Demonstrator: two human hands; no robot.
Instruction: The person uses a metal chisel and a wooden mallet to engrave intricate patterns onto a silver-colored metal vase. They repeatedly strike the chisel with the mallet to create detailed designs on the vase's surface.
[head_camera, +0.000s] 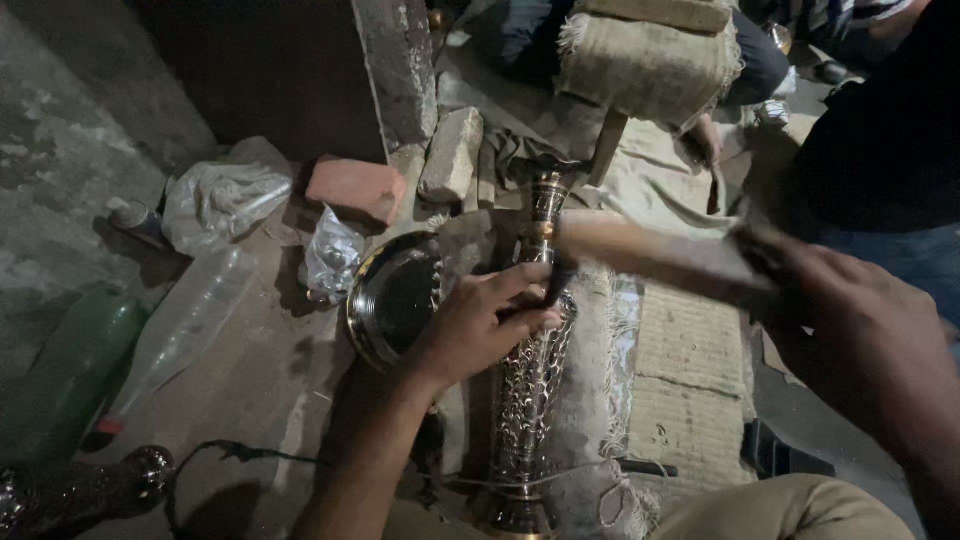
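A tall engraved metal vase (528, 390) lies lengthwise on a burlap pad, its neck pointing away from me. My left hand (480, 320) rests on its upper body and pinches a small dark chisel-like tool (557, 283) against the metal. My right hand (850, 330) grips the handle end of a wooden mallet (650, 255), which is blurred with motion and reaches toward the tool.
A round engraved metal plate (392, 297) leans left of the vase. Bricks (355, 187) and plastic bags (222, 200) lie behind it. Plastic bottles (180, 330) sit at left, another dark vase (80, 490) at bottom left. A person sits ahead behind a burlap-covered block (645, 65).
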